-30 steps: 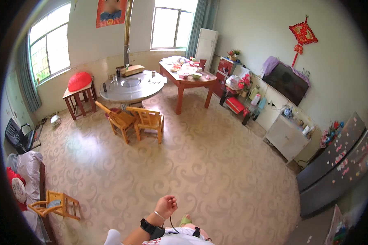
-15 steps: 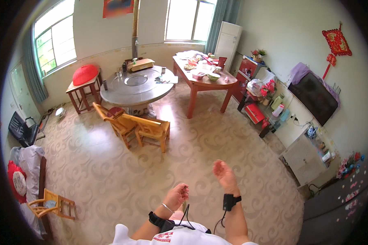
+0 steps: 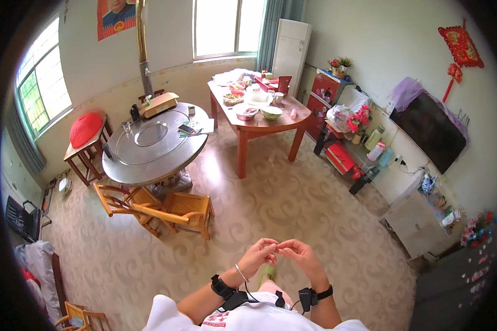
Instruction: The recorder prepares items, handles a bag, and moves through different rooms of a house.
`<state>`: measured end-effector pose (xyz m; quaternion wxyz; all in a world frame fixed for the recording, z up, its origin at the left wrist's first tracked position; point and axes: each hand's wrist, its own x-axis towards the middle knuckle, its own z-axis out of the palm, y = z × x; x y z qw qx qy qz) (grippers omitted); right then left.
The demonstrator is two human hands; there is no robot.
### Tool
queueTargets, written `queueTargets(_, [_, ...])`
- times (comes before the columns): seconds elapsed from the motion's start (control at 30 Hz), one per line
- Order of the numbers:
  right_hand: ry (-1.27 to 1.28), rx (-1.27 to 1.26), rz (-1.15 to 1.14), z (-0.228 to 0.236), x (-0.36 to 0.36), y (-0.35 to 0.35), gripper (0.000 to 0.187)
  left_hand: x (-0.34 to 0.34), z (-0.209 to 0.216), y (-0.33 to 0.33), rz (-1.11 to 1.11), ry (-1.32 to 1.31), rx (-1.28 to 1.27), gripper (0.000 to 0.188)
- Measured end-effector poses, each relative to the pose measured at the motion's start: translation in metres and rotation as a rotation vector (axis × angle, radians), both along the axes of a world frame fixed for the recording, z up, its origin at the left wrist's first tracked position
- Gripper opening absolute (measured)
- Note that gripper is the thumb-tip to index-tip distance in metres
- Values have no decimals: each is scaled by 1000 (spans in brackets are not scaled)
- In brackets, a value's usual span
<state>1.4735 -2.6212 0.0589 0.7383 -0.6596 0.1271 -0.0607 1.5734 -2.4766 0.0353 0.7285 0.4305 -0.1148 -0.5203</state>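
Left hand (image 3: 257, 258) and right hand (image 3: 299, 256) meet at the fingertips ahead of the white shirt (image 3: 265, 317), fingers bent, thumbs near them; can't tell if anything small is pinched. Silvery bracelet (image 3: 241, 272) and black band (image 3: 222, 287) on left wrist, black strapped box (image 3: 308, 298) on right. Beyond: patterned floor (image 3: 248, 212), wooden chairs (image 3: 188, 206), round metal-topped table (image 3: 176, 154), reddish wooden table (image 3: 259, 132) to its right.

The red print (image 3: 216, 319) on the white shirt (image 3: 265, 321) is too small to read
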Motion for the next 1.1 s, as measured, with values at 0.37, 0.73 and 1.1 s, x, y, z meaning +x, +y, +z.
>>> queueTargets(0.37, [1, -76, 366, -11, 216, -129, 16, 165, -15, -86, 306, -67, 121, 25])
queueTargets(0.73, [-71, -280, 541, -7, 409, -174, 20, 327, -15, -145, 526, -44, 73, 27])
queueTargets(1.1, [-77, -271, 319, 3, 595, -237, 19, 548, 3, -218, 283, -143, 37, 30])
